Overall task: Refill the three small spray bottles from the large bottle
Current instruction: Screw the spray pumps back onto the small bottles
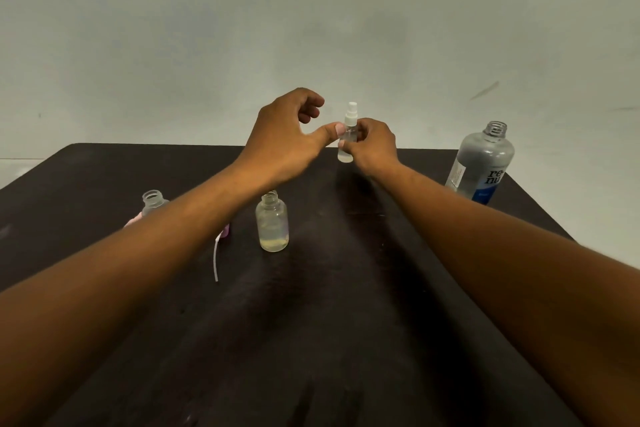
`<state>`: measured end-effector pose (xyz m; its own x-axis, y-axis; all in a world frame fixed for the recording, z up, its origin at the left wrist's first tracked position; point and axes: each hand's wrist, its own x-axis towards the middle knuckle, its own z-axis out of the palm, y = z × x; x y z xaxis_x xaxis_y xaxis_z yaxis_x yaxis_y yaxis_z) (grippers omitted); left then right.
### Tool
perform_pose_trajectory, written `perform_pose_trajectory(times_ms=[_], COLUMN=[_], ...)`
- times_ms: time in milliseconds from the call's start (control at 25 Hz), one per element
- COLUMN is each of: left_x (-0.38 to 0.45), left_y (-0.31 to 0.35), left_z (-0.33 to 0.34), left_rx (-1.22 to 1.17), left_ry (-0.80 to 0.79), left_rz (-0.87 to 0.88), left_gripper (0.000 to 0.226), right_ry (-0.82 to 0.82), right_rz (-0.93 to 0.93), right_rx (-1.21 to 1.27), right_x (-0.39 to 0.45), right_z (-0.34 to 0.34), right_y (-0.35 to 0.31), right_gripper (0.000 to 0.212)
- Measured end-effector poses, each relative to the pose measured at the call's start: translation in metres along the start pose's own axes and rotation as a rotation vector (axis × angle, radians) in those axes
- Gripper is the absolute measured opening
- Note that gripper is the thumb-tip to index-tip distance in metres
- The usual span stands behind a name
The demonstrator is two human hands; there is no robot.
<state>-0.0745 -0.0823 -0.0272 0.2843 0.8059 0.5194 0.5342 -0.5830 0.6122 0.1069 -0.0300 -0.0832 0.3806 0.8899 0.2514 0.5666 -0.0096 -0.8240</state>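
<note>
Item 1: slim spray bottle (347, 135), centre of the frame, upright, white pump head on, raised above the dark surface (346, 288). The right hand (374, 146) grips its body with curled fingers; a little clear liquid shows at its base. Judged purpose: holding the body firm so that the head can be turned.

Item 2: left hand (287, 135), just left of the slim bottle. The thumb tip touches the bottle neck; the other fingers are loosely curled above and hold nothing. It appears placed either to work the pump head or to let go of it; which cannot be told.

Item 3: open small bottle (272, 222), lower centre, standing uncapped with pale liquid low inside, probably left open for pouring.

Item 4: second open small bottle (154, 202), centre left, neck uncovered. The left forearm crosses it, so its body and fill level are hidden.

Item 5: pink pump head with dip tube (220, 246), lying on the surface beside the forearm, largely covered; another pink shape further left is too obscured to identify.

Item 6: large bottle (479, 163), right of centre, upright, cap off, near the far edge of the surface, within reach of the right hand. Its label is only partly legible, and its liquid level is hard to make out.
</note>
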Motion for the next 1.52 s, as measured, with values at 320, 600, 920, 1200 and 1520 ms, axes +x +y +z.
perform_pose_trajectory(times_ms=[320,600,920,1200,1520], left_x=[0.000,-0.008,-0.063,-0.135,-0.210], left_y=[-0.012,-0.001,0.053,0.113,0.130], left_z=[0.006,-0.007,-0.056,-0.107,-0.157], left_rx=[-0.021,-0.018,-0.033,-0.035,-0.008], left_ry=[-0.008,0.007,0.027,0.058,0.072], left_rz=[-0.004,-0.016,-0.056,-0.066,-0.109], left_gripper=[0.051,0.051,0.051,0.051,0.052], right_ry=[-0.008,-0.054,-0.113,-0.161,-0.213], right_rz=[0.039,0.077,-0.035,-0.073,-0.120], right_rx=[-0.032,-0.079,-0.026,0.043,0.085], right_x=[0.021,0.006,-0.108,-0.211,-0.290], right_z=[0.018,-0.002,-0.074,-0.126,-0.129], right_y=[0.011,-0.004,-0.045,-0.084,-0.104], right_gripper=[0.045,0.065,0.068,0.074,0.078])
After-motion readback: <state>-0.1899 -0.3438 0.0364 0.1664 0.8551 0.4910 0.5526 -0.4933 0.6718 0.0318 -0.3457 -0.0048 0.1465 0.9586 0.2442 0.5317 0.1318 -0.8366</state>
